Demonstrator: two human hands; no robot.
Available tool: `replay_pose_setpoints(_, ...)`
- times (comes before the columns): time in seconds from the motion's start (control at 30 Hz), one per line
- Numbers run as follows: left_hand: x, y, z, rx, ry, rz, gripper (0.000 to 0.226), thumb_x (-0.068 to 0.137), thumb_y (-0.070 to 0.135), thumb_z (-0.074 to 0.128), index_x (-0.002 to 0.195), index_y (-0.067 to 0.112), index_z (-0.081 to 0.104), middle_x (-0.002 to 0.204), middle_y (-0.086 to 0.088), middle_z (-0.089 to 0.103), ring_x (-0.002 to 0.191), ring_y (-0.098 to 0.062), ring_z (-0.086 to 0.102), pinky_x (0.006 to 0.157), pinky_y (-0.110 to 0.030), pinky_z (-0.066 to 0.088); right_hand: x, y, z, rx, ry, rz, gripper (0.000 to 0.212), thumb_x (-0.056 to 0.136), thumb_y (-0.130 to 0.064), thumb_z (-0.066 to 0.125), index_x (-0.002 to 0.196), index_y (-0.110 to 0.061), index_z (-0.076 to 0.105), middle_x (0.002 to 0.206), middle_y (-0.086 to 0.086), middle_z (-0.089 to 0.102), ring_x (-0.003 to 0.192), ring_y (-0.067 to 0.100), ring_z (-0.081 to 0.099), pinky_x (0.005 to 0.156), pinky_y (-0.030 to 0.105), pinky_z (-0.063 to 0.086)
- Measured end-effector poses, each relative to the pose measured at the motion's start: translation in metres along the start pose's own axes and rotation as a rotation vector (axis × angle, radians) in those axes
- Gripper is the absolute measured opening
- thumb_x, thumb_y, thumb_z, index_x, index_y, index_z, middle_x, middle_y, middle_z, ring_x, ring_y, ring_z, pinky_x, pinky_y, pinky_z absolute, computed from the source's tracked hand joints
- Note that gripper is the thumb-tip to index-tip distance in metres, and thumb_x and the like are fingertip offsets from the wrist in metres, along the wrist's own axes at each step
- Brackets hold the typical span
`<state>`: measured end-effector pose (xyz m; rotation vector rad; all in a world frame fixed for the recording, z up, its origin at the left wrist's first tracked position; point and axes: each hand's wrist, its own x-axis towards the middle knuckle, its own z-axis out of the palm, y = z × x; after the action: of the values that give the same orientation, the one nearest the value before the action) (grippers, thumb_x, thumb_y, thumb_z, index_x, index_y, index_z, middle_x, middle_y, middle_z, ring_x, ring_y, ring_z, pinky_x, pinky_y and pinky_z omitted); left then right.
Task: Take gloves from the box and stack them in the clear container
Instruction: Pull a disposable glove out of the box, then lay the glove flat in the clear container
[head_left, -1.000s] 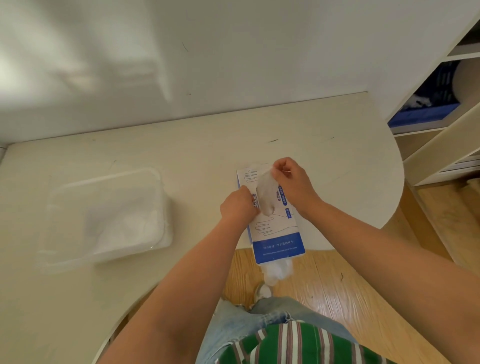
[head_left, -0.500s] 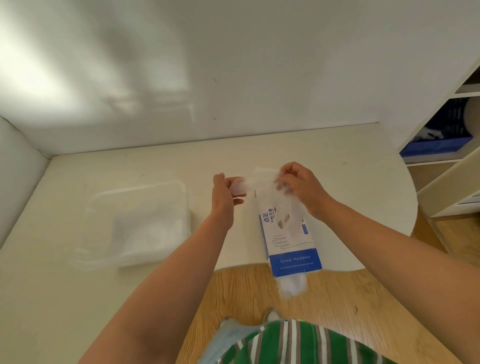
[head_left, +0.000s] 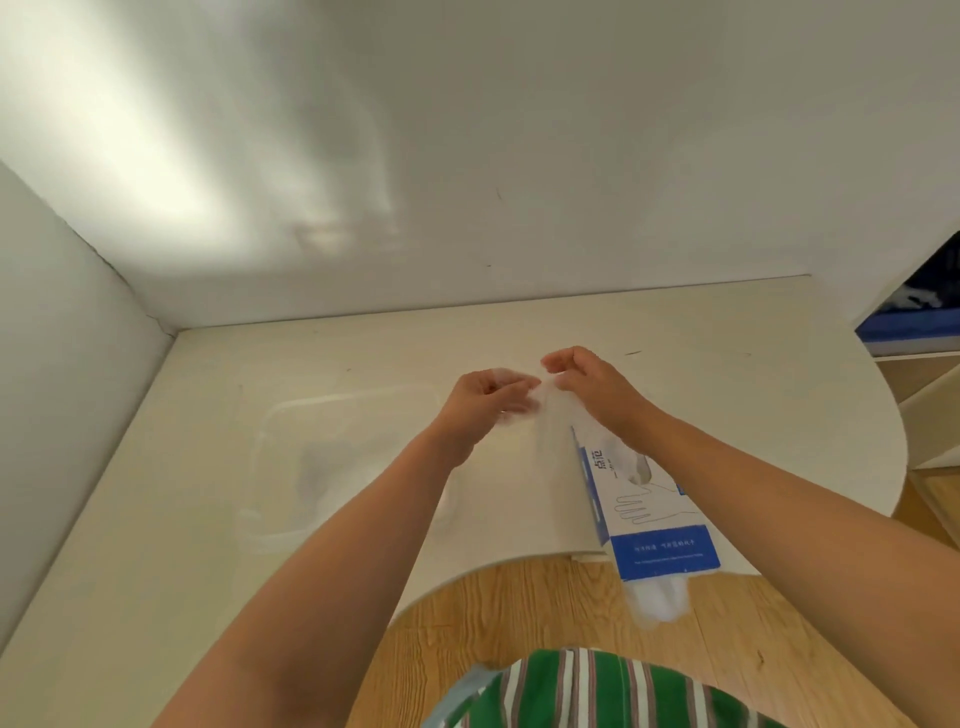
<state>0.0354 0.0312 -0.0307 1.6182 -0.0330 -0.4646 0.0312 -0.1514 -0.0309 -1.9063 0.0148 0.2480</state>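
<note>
A thin clear plastic glove (head_left: 545, 415) hangs between my two hands above the table. My left hand (head_left: 485, 402) pinches one edge of it. My right hand (head_left: 592, 387) pinches the other edge, just right of the left hand. The white and blue glove box (head_left: 652, 512) lies on the table's front edge under my right forearm, with more gloves (head_left: 657, 597) spilling from its near end. The clear container (head_left: 332, 457) sits on the table to the left, partly behind my left forearm, with pale gloves inside.
The cream table (head_left: 727, 374) has a curved front edge over a wooden floor (head_left: 545, 613). White walls close the back and left. A shelf unit with blue items (head_left: 914, 312) stands at the right.
The glove came out of the box and both hands lifted it and moved it left toward the container. The camera tilted up, so the box now sits lower right.
</note>
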Motion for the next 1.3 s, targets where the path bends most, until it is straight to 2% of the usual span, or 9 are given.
replay_pose_setpoints(0.1,-0.009,0.0,-0.02,-0.054,-0.054,0.027,0.021,0.098,0.004,0.05,0.108,0.011,0.068,0.078,0.0,0.072,0.084,-0.016,0.069,0.082,-0.025,0.054,0.013,-0.003,0.011,0.154,0.026,0.221,0.053,0.098,-0.052,0.043,0.136,-0.016,0.047,0.129,-0.001,0.055,0.121,0.017,0.051,0.103,0.032,0.037)
replay_pose_setpoints(0.2,-0.017,-0.004,-0.044,-0.135,-0.096,0.03,0.026,0.099,0.004,0.047,0.116,0.013,0.066,0.088,-0.006,0.073,0.098,-0.028,0.066,0.096,-0.038,0.051,0.02,-0.003,0.024,0.191,-0.153,0.326,0.076,0.08,-0.077,0.046,0.125,-0.019,0.063,0.117,0.002,0.069,0.112,0.018,0.062,0.101,0.036,0.043)
replay_pose_setpoints(0.37,-0.03,-0.015,-0.082,-0.083,0.017,-0.033,0.015,0.098,0.012,0.056,0.109,0.015,0.066,0.091,-0.008,0.075,0.075,-0.021,0.069,0.079,-0.033,0.055,0.027,-0.014,0.054,0.447,-0.067,0.197,0.011,0.093,-0.016,0.063,0.092,-0.005,0.064,0.081,0.005,0.071,0.08,0.019,0.065,0.076,0.025,0.055)
replay_pose_setpoints(0.47,-0.041,-0.023,-0.11,-0.039,0.137,-0.082,0.014,0.095,0.024,0.061,0.094,0.011,0.066,0.088,-0.012,0.075,0.067,-0.019,0.068,0.071,-0.03,0.054,0.035,-0.031,0.076,0.419,-0.031,0.15,0.009,0.093,-0.013,0.063,0.085,-0.011,0.059,0.067,0.002,0.064,0.062,0.014,0.06,0.062,0.021,0.054)
replay_pose_setpoints(0.67,-0.057,-0.032,-0.156,-0.162,0.194,-0.193,0.043,0.086,0.045,0.067,0.109,0.009,0.069,0.099,-0.006,0.074,0.091,-0.021,0.07,0.083,-0.031,0.055,0.046,-0.055,0.12,0.131,-0.262,0.1,0.008,0.091,-0.015,0.067,0.093,-0.008,0.063,0.05,-0.008,0.048,0.042,0.005,0.042,0.049,0.019,0.045)
replay_pose_setpoints(0.83,-0.056,-0.047,-0.164,0.244,0.492,-0.213,0.007,0.089,0.011,0.061,0.089,0.007,0.067,0.072,-0.005,0.067,0.05,-0.016,0.06,0.05,-0.024,0.048,0.054,-0.058,0.158,-0.302,-0.079,-0.085,0.034,0.081,-0.02,0.076,0.111,-0.013,0.062,0.092,0.002,0.056,0.076,0.014,0.054,0.069,0.025,0.044)
replay_pose_setpoints(1.0,-0.05,-0.067,-0.169,0.687,0.629,-0.298,0.014,0.091,0.016,0.047,0.089,0.013,0.06,0.081,-0.004,0.067,0.071,-0.025,0.066,0.07,-0.037,0.056,0.046,-0.057,0.191,-0.673,0.078,-0.661,0.024,0.077,-0.023,0.076,0.1,-0.021,0.067,0.099,-0.002,0.057,0.09,0.017,0.052,0.083,0.033,0.04)
replay_pose_setpoints(1.17,-0.05,-0.08,-0.167,0.846,0.625,-0.287,0.013,0.096,0.014,0.041,0.093,0.012,0.054,0.088,-0.007,0.065,0.073,-0.023,0.057,0.063,-0.034,0.043,0.046,-0.032,0.214,-0.929,-0.448,-0.192,0.06,0.088,-0.029,0.068,0.142,-0.023,0.041,0.135,0.006,0.042,0.114,0.025,0.052,0.095,0.037,0.046)
replay_pose_setpoints(1.3,-0.054,-0.082,-0.166,1.036,0.571,-0.234,0.027,0.087,0.0,0.054,0.112,0.009,0.048,0.103,-0.009,0.052,0.081,-0.023,0.05,0.065,-0.031,0.041,0.05,-0.01,0.225,-1.017,-0.568,-0.109,0.079,0.087,-0.035,0.068,0.152,-0.024,0.024,0.145,0.009,0.032,0.129,0.027,0.039,0.101,0.039,0.043)
